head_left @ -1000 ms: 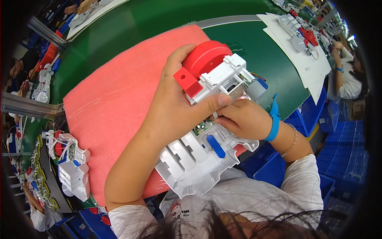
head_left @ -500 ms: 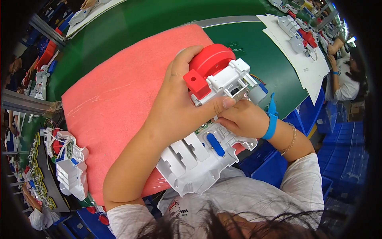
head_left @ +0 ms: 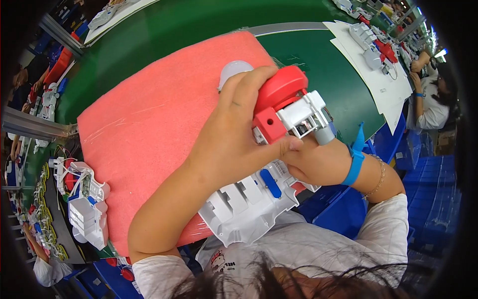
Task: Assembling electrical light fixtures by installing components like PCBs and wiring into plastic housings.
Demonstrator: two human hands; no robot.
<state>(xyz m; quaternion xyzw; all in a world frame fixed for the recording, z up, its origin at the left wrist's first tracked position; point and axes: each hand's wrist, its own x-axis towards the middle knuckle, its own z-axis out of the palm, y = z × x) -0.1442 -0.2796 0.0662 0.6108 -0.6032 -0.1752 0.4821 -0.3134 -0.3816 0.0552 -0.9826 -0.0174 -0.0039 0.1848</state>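
My left hand (head_left: 219,132) is closed round a red and white plastic assembly (head_left: 304,110), held tilted above the foam. It has a round red part (head_left: 285,85), a red block with a hole, and a grey cylinder at its right. A translucent white dome (head_left: 234,72) shows just beyond my left knuckles. Against the assembly's underside, my right hand (head_left: 318,162) is curled, with its fingertips hidden; what it grips cannot be made out. Below both hands lies an open white plastic housing (head_left: 244,217) bearing a blue oval piece (head_left: 270,183).
Pink foam (head_left: 149,114) covers much of the green table (head_left: 318,60). Another white housing (head_left: 89,214) rests at the left edge. White sheets (head_left: 371,79) with similar parts lie at far right, near a co-worker (head_left: 430,107). Blue bins (head_left: 343,212) stand at lower right.
The assembly has moved right and slightly nearer, turning in my left hand. My right hand has shifted right and down with it. More of the white dome now shows.
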